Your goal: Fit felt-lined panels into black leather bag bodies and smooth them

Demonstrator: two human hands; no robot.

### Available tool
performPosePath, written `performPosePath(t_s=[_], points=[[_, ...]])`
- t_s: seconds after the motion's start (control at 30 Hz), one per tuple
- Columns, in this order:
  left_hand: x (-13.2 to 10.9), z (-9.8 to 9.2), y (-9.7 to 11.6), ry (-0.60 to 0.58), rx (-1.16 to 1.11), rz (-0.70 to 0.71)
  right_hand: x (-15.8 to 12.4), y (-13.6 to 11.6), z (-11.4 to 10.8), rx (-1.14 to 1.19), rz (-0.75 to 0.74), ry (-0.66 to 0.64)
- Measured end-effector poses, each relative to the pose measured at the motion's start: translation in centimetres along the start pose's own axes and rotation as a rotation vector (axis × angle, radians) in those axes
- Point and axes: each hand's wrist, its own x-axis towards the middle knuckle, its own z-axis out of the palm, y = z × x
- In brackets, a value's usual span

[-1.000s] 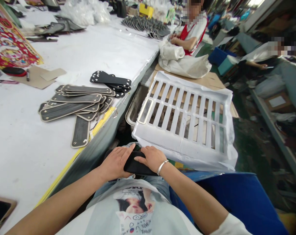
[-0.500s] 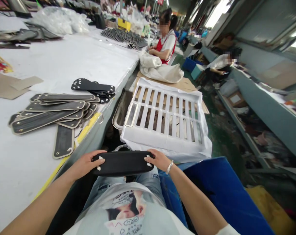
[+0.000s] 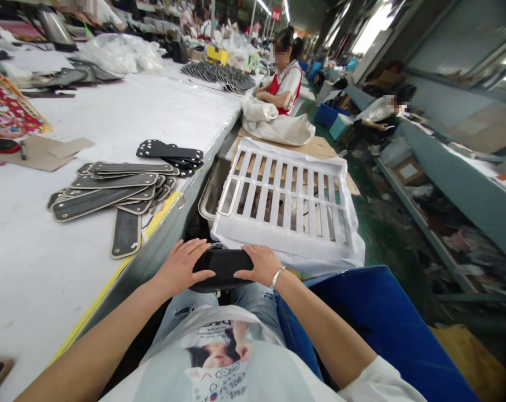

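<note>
Over my lap is a black oblong panel (image 3: 224, 267), held level between both hands. My left hand (image 3: 181, 269) is closed round its left end, fingers over the far edge and thumb on top. At the other end my right hand (image 3: 260, 267), with a bracelet at the wrist, grips in the same way. The panel's ends are hidden under my hands. To the left on the table lie a pile of dark strips (image 3: 110, 187) with pale edges and eyelets, and black strips (image 3: 165, 151) with white patches.
Ahead stands a white slatted rack (image 3: 273, 237) with one pale-edged strip (image 3: 229, 196) on its left side. A blue bin (image 3: 362, 301) is at my right. The white table (image 3: 47, 279) has yellow tape along its edge. Beyond the rack a co-worker (image 3: 287, 84) sits.
Both hands have slid inward over the panel, and their fingers now lie across it. The white patches at its ends are now covered. The view has turned slightly to the left.
</note>
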Motion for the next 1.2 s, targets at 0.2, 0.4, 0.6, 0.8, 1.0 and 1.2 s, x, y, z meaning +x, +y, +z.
performPosePath(t_s=[0.2,0.4,0.6,0.8,1.0,1.2], points=[[2.1,1.1,1.9,-0.146,0.064,0.046,1.3,0.2,0.3,-0.014,0.005,-0.122],[2.5,0.8,1.9,-0.158,0.097,0.025,2.7,0.6,0.6,0.049,0.055,-0.172],[3.6,0.4,3.4,-0.149,0.125,-0.012,3.3,0.2,0.3,0.141,0.129,-0.139],[2.5,-0.8,1.8,-0.168,0.034,0.013,-0.3,2.3,0.0,0.327,0.104,-0.071],[-0.9,-0.7,-2.0,-0.162,-0.232,-0.141,-3.7,3.3,1.8,0.643,0.115,0.040],[-0.9,-0.3,-1.7,-0.125,-0.316,-0.171,-3.3,2.4,3.1,0.815,0.163,0.137]])
